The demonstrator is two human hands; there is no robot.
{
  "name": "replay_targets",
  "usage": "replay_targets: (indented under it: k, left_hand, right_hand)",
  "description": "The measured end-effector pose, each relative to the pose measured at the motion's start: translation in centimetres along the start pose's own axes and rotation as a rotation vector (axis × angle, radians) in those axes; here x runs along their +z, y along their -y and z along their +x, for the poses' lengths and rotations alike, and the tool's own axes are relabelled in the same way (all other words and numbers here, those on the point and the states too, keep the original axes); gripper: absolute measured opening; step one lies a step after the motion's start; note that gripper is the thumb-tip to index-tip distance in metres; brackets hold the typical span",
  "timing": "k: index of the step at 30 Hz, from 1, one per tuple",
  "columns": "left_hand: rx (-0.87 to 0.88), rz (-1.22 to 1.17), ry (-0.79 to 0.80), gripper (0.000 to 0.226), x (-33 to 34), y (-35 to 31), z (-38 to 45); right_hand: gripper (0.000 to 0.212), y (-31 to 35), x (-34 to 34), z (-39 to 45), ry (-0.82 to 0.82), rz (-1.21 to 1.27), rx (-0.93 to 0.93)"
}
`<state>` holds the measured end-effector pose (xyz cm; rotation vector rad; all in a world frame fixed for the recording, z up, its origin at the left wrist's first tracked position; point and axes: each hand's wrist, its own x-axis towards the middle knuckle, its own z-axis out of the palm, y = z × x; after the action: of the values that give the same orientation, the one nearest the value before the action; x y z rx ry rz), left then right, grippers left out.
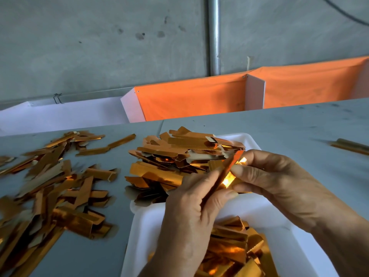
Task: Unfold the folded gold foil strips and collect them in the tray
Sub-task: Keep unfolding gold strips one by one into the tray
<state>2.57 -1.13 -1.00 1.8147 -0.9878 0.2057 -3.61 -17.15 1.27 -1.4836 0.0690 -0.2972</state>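
I find no writing, label, brand or number to read anywhere before me, on any surface in view.

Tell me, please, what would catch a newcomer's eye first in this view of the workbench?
First, the bright gold foil strip pinched between the left hand and the right hand, low and right of centre above the white tray. Then the loose heap of strips spread over the grey table at left, and the orange cloth behind.
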Motion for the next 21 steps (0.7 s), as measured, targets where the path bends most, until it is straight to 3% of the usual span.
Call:
replay_targets:
  k: [4, 8, 13, 15, 17, 21]
  left_hand:
    - [0.049, 0.026, 0.018, 0.042, -0.1, 0.1, 0.2]
    - [0.042, -0.048, 0.070, 0.044, -0.2, 0.3, 0.2]
    - [-0.140, -0.152, 0.187, 0.041, -0.7, 0.3, 0.1]
    - [-0.136, -0.022, 0.195, 0.047, -0.6, 0.3, 0.1]
    - [-0.057, 0.259, 0.156, 0.059, -0.5, 0.1, 0.3]
    - [0.194, 0.605, -0.026, 0.048, 0.2, -0.5, 0.6]
  right_hand:
    - [0.018, 0.0, 0.1, 0.0, 0.015, 0.033, -0.003]
    - [0.026, 0.3, -0.2, -0.1, 0.056, 0.033, 0.019]
    - [0.024, 0.3, 0.2, -0.2, -0.019, -0.026, 0.064]
    - [0.020, 0.1, 0.5, -0.1, -0.076, -0.057, 0.096]
    - [0.017, -0.3, 1.0, 0.2, -0.151, -0.102, 0.127]
    - [0.018, -1.2, 1.6, 0.4, -0.273, -0.003, 0.157]
